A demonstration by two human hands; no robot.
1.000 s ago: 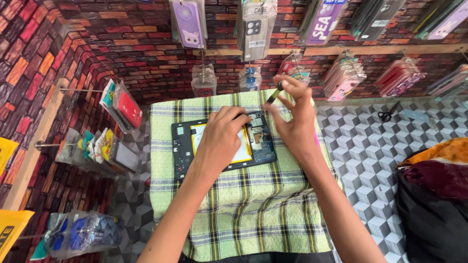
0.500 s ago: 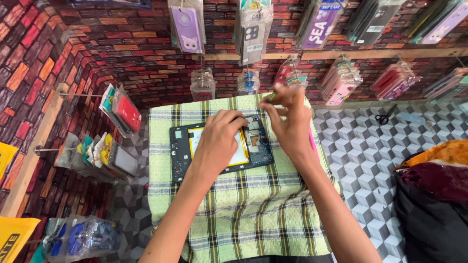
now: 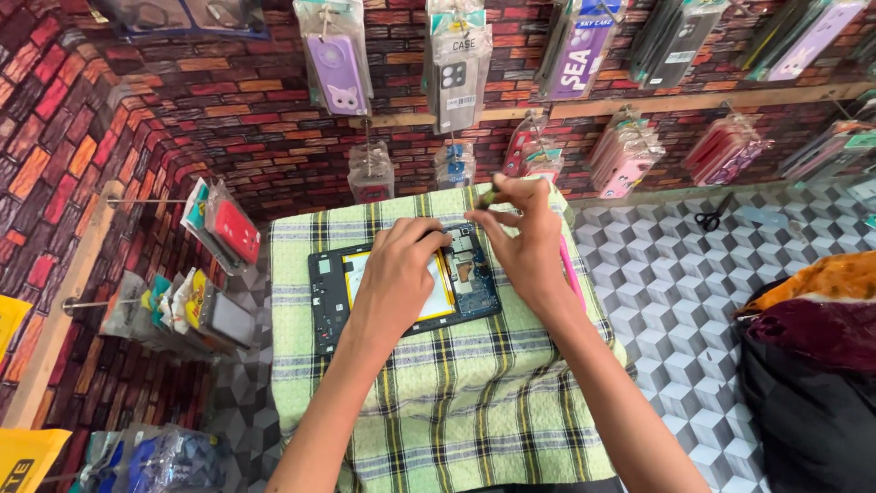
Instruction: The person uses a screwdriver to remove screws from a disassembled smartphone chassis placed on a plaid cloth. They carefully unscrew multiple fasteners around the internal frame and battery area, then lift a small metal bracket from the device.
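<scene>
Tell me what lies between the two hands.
In the head view, the tablet's blue circuit board lies between the left hand and right hand.

One head-worn view looks steeply down — fairly near — at the checked cloth [image 3: 456,402], brick wall beyond.

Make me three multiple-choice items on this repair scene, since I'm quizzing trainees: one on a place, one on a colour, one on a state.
1. Where does the left hand rest?
A. on the opened tablet
B. on the tiled floor
C. on a hanging case

2. What colour is the checked cloth under the tablet?
A. red
B. light green
C. plain white

3. How is the tablet?
A. sealed, screen lit
B. back off, circuit board showing
C. boxed

Answers:
1 A, the palm covers its yellow middle.
2 B, green with dark and white stripes.
3 B, the blue board lies bare beside the right hand, which pinches a small tool.
</scene>
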